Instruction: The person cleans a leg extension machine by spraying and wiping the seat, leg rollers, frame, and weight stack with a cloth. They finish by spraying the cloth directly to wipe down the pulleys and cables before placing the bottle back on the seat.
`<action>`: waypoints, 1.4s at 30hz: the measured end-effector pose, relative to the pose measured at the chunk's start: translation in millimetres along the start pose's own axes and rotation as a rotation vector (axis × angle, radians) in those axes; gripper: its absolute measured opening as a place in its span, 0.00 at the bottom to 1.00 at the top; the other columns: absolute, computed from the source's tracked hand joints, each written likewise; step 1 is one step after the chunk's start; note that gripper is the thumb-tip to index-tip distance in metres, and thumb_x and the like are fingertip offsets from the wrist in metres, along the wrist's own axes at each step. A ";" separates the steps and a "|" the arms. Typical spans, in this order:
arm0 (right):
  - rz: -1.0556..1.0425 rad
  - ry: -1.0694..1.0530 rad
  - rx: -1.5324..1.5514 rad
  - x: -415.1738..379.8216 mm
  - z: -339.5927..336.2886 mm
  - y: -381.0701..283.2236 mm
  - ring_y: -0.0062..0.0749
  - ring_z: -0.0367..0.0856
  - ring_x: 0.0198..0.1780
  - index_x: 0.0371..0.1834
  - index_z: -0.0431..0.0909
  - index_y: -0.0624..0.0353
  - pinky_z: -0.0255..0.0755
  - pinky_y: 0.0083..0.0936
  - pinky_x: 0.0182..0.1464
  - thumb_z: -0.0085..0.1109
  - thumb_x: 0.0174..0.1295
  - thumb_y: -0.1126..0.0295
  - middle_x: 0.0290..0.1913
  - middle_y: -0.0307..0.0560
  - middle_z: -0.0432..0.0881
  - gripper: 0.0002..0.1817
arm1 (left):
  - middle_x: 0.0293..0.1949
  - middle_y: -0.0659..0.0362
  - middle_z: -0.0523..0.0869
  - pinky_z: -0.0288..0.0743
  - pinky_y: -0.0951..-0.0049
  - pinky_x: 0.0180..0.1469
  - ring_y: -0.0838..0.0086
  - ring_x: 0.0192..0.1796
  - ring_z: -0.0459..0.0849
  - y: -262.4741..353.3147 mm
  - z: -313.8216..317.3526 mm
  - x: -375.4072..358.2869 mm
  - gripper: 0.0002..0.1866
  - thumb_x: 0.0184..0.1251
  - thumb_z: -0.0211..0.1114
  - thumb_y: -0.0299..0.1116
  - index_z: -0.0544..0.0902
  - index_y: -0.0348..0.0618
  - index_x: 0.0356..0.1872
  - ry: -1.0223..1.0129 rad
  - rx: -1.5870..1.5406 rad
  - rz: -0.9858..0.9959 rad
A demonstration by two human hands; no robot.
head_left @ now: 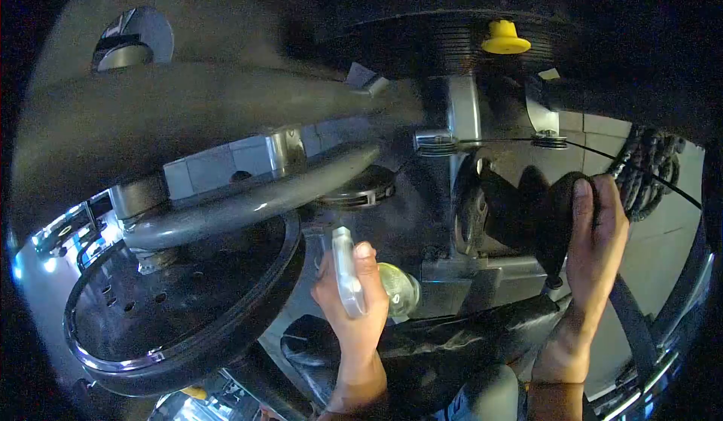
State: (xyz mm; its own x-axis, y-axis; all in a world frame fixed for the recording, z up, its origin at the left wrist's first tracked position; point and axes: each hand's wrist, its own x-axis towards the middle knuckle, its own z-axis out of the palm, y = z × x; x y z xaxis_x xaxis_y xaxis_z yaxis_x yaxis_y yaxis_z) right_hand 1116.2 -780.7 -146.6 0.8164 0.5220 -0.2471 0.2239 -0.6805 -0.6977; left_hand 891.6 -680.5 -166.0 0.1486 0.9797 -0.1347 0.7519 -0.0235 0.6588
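Observation:
My left hand (361,293) is closed around a spray bottle (401,291), held upright below a cable pulley. Its pale trigger head (346,270) rises out of the grip, and the clear, yellowish body shows beyond my fingers. At the right, my right hand (600,233) is closed at the edge of a black, soft-looking cloth-like piece (527,210). That dark piece lies against the machine's frame; shadow hides where it ends. A thin black cable (497,141) runs above both hands, through small pulleys (435,144).
A large black disc (181,300) with a raised rim fills the lower left. Above it slants a thick grey tube (256,199). A yellow knob (505,38) sits at the top. A black pad (452,338) lies below my hands, and a coiled dark rope (651,172) hangs at the right.

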 end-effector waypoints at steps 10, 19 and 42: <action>-0.622 -0.492 0.666 -6.8 142.4 -50.9 0.41 0.80 0.40 0.39 0.80 0.64 0.75 0.28 0.40 0.66 0.57 0.72 0.40 0.51 0.82 0.09 | 0.30 0.54 0.83 0.75 0.76 0.33 0.73 0.32 0.82 21.9 -27.8 -3.6 0.18 0.69 0.60 0.40 0.79 0.29 0.38 0.060 -0.240 -0.271; -0.930 -0.296 0.321 -25.0 181.8 -56.1 0.33 0.78 0.37 0.53 0.80 0.59 0.78 0.29 0.37 0.63 0.47 0.71 0.41 0.46 0.84 0.25 | 0.39 0.53 0.82 0.75 0.74 0.32 0.73 0.34 0.80 15.7 -32.6 -9.0 0.23 0.70 0.58 0.46 0.78 0.30 0.45 0.110 -0.254 -0.167; -0.818 -0.789 -0.212 -30.6 187.5 -96.2 0.37 0.82 0.24 0.19 0.83 0.51 0.73 0.32 0.26 0.56 0.54 0.66 0.18 0.45 0.80 0.10 | 0.26 0.52 0.85 0.73 0.71 0.28 0.67 0.27 0.84 13.4 -57.4 -0.4 0.29 0.56 0.65 0.61 0.85 0.37 0.23 -0.651 -0.614 0.354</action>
State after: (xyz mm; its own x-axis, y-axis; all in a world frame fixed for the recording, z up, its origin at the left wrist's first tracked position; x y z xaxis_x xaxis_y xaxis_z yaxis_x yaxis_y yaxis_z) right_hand 969.9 -634.8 -198.0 -0.1570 0.9716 -0.1770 0.6779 -0.0243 -0.7347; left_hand 864.7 -669.8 -114.7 0.7687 0.6290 -0.1161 0.1552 -0.0074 0.9879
